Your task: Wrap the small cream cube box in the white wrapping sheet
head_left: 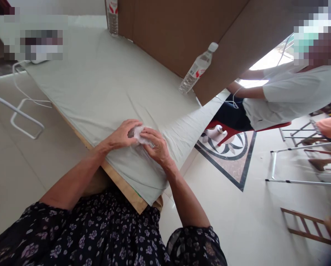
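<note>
Together, the left hand (123, 133) and the right hand (154, 145) rest on the cloth-covered table (99, 85), forearms reaching in from its near corner, fingers curled toward each other. Both pinch a small white crumpled cloth (140, 133), which lies between the fingertips on the table's near edge, well apart from the bottle (197, 69).

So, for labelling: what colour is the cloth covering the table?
The cloth is plain pale grey-green, clearest in head view.

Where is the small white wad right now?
In the head view the white wad sits mid-frame, held between the left hand and right hand, over the pale cloth near the table edge.
</note>
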The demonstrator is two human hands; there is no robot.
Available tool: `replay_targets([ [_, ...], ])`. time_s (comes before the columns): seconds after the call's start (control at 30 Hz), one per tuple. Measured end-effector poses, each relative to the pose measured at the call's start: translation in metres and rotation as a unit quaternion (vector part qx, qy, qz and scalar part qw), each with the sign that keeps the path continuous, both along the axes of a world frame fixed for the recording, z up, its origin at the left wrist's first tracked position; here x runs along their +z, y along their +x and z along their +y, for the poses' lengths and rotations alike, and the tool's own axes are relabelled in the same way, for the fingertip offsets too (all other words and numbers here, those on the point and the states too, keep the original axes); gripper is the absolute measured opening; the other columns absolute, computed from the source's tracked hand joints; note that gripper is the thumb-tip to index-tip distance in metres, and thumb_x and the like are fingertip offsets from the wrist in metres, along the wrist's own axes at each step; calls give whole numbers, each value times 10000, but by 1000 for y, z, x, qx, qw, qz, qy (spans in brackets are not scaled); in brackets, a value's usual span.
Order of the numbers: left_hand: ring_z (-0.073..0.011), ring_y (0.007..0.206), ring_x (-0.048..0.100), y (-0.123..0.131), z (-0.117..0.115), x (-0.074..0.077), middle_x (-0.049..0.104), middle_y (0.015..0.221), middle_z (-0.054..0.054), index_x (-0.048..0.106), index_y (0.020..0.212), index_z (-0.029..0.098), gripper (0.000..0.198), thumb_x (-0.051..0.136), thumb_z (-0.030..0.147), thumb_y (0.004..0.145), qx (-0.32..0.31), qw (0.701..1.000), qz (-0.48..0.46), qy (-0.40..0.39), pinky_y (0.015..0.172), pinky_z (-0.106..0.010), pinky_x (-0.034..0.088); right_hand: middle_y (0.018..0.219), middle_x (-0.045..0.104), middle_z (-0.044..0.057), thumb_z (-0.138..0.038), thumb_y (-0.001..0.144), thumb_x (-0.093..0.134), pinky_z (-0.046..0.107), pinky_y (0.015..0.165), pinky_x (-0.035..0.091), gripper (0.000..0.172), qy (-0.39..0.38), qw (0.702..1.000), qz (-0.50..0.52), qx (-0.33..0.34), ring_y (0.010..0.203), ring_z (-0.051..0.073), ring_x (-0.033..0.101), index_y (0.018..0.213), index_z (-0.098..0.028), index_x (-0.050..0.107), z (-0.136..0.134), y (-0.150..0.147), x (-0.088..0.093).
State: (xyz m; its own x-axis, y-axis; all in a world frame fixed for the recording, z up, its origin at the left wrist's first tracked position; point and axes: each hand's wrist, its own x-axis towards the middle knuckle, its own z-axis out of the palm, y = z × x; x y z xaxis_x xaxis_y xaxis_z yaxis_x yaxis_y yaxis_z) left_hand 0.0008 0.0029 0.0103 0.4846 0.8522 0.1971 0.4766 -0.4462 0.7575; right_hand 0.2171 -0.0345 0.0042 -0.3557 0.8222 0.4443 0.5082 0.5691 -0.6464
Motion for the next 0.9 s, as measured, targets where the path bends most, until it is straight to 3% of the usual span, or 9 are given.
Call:
replay_targets([
  [0.13, -341, 1542, 383, -10, -1, 0, 450, 1636, -165, 522, 1499, 169, 778, 645, 229, 733, -40, 998, 39, 21, 1283, -534, 323, 1326, 715, 97, -156, 918, 576, 518, 1175, 477, 363, 53, 998, -39, 17, 1354, 269, 612, 1228, -275, 722, 5, -2, -15],
  [0.27, -315, 1476, 482, -1, 5, -5, 536, 1569, -174, 589, 1416, 149, 701, 591, 172, 715, -20, 998, 9, 51, 1244, -524, 384, 1285, 720, 105, -70, 890, 522, 501, 1143, 490, 402, 71, 997, -37, 10, 1303, 259, 625, 1188, -257, 717, 14, -6, -19],
  [0.4, -282, 1184, 668, 6, 8, 5, 708, 1313, -135, 685, 1277, 141, 608, 621, 278, 687, 17, 998, -58, -7, 1058, -421, 532, 1231, 738, 88, -75, 841, 551, 457, 1103, 511, 351, 6, 1000, 9, -26, 1222, 244, 654, 1081, -255, 734, 22, -6, -5],
  [0.5, -209, 809, 680, 5, 6, 19, 750, 949, -57, 740, 1081, 156, 465, 673, 368, 672, 49, 985, -88, -137, 756, -315, 552, 1162, 752, 72, -244, 904, 599, 414, 1033, 539, 233, -100, 991, 87, -4, 1097, 223, 684, 1099, -234, 726, 25, -4, 8],
  [0.57, -164, 571, 569, 4, 5, 26, 652, 677, -13, 720, 884, 164, 326, 677, 430, 700, 75, 968, -83, -227, 567, -284, 448, 1144, 752, 71, -420, 909, 657, 385, 974, 557, 360, -185, 972, 140, 29, 1038, 213, 688, 1200, -211, 693, 28, -4, 11],
  [0.63, -150, 481, 478, 6, 6, 30, 552, 550, 3, 661, 736, 183, 273, 658, 456, 730, 110, 960, -61, -251, 498, -285, 348, 1186, 741, 85, -560, 817, 753, 370, 954, 558, 618, -234, 955, 178, 41, 1056, 221, 682, 1299, -191, 636, 30, -6, 8],
  [0.7, -151, 511, 457, 8, 8, 32, 507, 519, 5, 596, 625, 202, 275, 654, 448, 733, 151, 969, -30, -194, 505, -286, 300, 1241, 724, 100, -632, 709, 818, 370, 968, 549, 807, -241, 951, 193, 24, 1096, 234, 672, 1348, -192, 594, 33, -10, 0],
  [0.8, -156, 617, 480, 11, 13, 30, 521, 560, 5, 583, 595, 197, 320, 672, 476, 725, 162, 979, -39, -117, 554, -276, 318, 1262, 719, 104, -700, 673, 809, 371, 969, 545, 885, -239, 949, 206, -9, 1109, 240, 670, 1368, -208, 570, 37, -16, -10],
  [0.9, -183, 751, 599, 11, 17, 23, 677, 766, -21, 720, 943, 155, 413, 678, 504, 727, 84, 957, -184, -207, 657, -265, 442, 1249, 725, 97, -685, 676, 815, 357, 948, 551, 865, -256, 940, 225, -4, 1114, 239, 677, 1358, -211, 571, 42, -18, -11],
])
